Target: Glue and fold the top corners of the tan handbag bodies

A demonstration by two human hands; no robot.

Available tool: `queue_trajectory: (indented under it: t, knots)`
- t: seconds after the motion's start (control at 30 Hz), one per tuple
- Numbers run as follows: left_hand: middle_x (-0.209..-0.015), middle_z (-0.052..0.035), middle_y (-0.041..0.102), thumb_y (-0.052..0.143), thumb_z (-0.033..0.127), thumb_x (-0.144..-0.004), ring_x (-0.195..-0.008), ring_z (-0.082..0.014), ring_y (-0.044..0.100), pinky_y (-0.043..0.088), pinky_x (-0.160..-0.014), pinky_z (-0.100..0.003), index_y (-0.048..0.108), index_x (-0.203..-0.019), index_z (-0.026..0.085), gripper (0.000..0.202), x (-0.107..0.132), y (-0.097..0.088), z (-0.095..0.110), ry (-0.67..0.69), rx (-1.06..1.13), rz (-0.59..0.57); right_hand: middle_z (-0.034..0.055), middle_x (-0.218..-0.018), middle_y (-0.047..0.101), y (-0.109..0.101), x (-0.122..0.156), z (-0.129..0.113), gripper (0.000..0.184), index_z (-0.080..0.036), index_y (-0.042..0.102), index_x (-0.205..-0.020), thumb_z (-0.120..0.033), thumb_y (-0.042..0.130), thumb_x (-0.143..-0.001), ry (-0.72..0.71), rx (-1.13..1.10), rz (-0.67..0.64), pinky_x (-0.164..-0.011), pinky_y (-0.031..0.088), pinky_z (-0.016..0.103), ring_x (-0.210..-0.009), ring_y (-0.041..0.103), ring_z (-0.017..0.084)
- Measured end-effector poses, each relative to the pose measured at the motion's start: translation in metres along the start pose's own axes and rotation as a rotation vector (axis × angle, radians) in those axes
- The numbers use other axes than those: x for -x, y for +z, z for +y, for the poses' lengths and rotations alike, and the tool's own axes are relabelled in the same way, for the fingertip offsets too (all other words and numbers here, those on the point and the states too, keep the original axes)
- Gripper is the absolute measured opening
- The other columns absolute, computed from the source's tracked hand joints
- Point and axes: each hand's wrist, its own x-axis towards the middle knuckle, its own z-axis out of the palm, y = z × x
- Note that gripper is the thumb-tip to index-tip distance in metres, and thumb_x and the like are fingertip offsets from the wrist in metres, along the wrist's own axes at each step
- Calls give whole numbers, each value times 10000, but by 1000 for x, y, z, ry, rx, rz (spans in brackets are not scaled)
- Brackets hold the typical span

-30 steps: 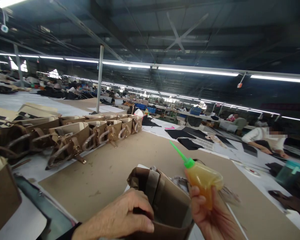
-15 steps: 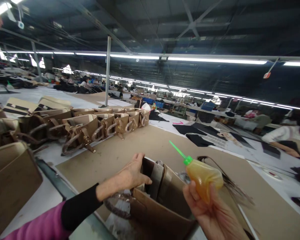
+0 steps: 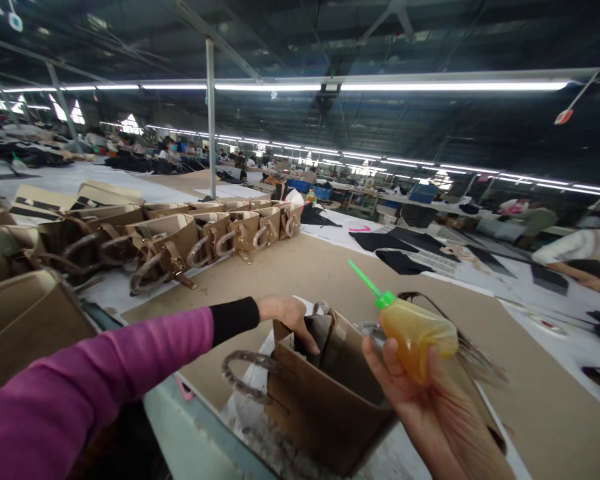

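A tan leather handbag (image 3: 325, 407) stands open on the workbench in front of me, one wrapped handle hanging at its left side. My left hand (image 3: 289, 315) reaches into the top of the bag, its fingers curled over an inner flap. To the right of the bag's mouth my right hand (image 3: 410, 400) is closed around a small squeeze bottle (image 3: 415, 330) of yellow glue. The bottle's green nozzle points up and to the left.
A row of several finished tan handbags (image 3: 180, 243) lies along the left of the brown cardboard sheet (image 3: 300, 273). More tan bags (image 3: 25, 320) sit at the near left. Black fabric pieces (image 3: 400, 261) lie farther right. Other people work at distant tables.
My left arm has stretched farther out and its hand has gone from the bag's near rim into its top. The bag now sits farther from me. The bottle hardly moved.
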Motion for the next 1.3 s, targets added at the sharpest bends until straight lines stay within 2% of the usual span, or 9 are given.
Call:
queue_trajectory:
  t: [0.17,0.3,0.53,0.63,0.73,0.83,1.07,1.2,1.3]
  knots:
    - [-781,-96,662,634,848,-383,-761,-287,620,487,-659,-347,698,-882,172,842,-18,23,20,98,-81,181,71,-1017,704,-7,1,0,524,-240,685,-1073,-201,915,-604,-31,50,-83,-843,536,516,-761,682,209]
    - [-798,-128,662,488,916,-483,-791,-309,626,492,-677,-373,679,-912,169,882,-34,26,20,90,-103,292,76,-993,709,-10,1,0,465,-241,694,-1060,-208,896,-643,-34,62,-90,-829,541,532,-752,685,220]
    - [-795,-153,669,450,785,-693,-793,-304,641,494,-715,-384,680,-803,144,690,-50,28,16,171,-190,341,94,-942,717,11,7,0,680,-217,731,-934,-112,977,-310,-49,65,168,-676,593,527,-640,680,247]
    - [-809,-140,673,461,835,-633,-801,-305,644,498,-733,-391,676,-831,160,735,-50,32,20,211,-123,381,85,-966,714,13,7,-1,684,-225,736,-899,-132,979,-266,-43,94,198,-674,604,469,-627,677,221]
    - [-764,-117,666,496,890,-525,-801,-296,642,497,-734,-367,666,-766,173,775,-54,31,21,207,-72,339,71,-964,715,3,2,-5,551,-263,737,-916,-207,971,-420,-70,176,89,-742,588,481,-681,684,225]
    - [-753,-99,659,524,851,-552,-785,-281,639,489,-696,-335,660,-752,174,719,-60,31,20,164,-10,292,51,-974,715,-7,-2,-9,441,-291,728,-947,-235,929,-559,-82,238,-5,-816,548,541,-749,687,239]
    - [-766,-71,635,559,371,-663,-743,-234,616,470,-618,-293,647,-777,177,242,-59,43,16,221,210,215,53,-909,724,-9,-3,-12,407,-293,731,-935,-261,921,-577,-59,265,-21,-828,534,552,-733,688,238]
    - [-753,-65,634,550,312,-658,-739,-225,609,482,-620,-288,644,-779,151,222,-58,42,5,206,321,143,84,-917,722,-10,-1,-9,363,-252,734,-910,-270,915,-596,-89,301,-30,-800,548,536,-751,691,261]
    - [-860,-41,663,490,298,-736,-804,-187,624,501,-683,-248,642,-961,139,315,-59,44,-6,246,436,90,111,-998,705,-6,0,-3,395,-225,727,-941,-243,918,-595,-103,266,-35,-774,563,508,-843,681,300]
